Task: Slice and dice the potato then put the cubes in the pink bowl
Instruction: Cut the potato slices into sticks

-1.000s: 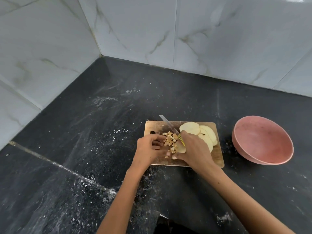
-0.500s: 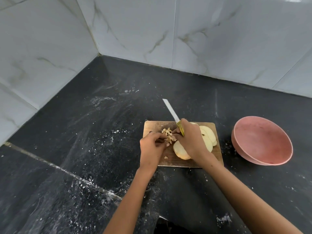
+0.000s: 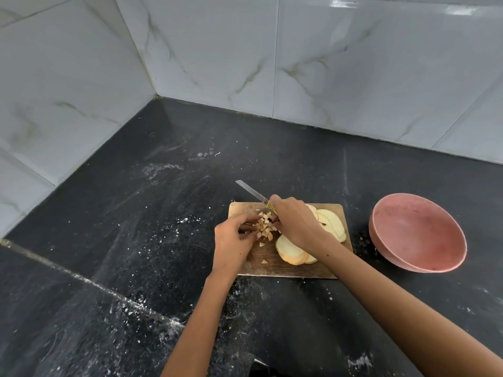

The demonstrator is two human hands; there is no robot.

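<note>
So we're at the scoop-up part, I'd say. Left hand (image 3: 231, 240) is curled in, fingertips against the little heap of cubes (image 3: 265, 227) just right of it on the cutting board (image 3: 285, 270). Right hand (image 3: 295, 221) closes the heap from the other side, fist wrapped on the knife (image 3: 251, 191), blade poking away past its knuckles. Uncut slices (image 3: 333, 223) sit under and right of that hand. Pink bowl (image 3: 419, 235) is well off to its right on the worktop (image 3: 136, 213), looks empty. Next probably needs the cubes cupped and carried over without dropping any.
</note>
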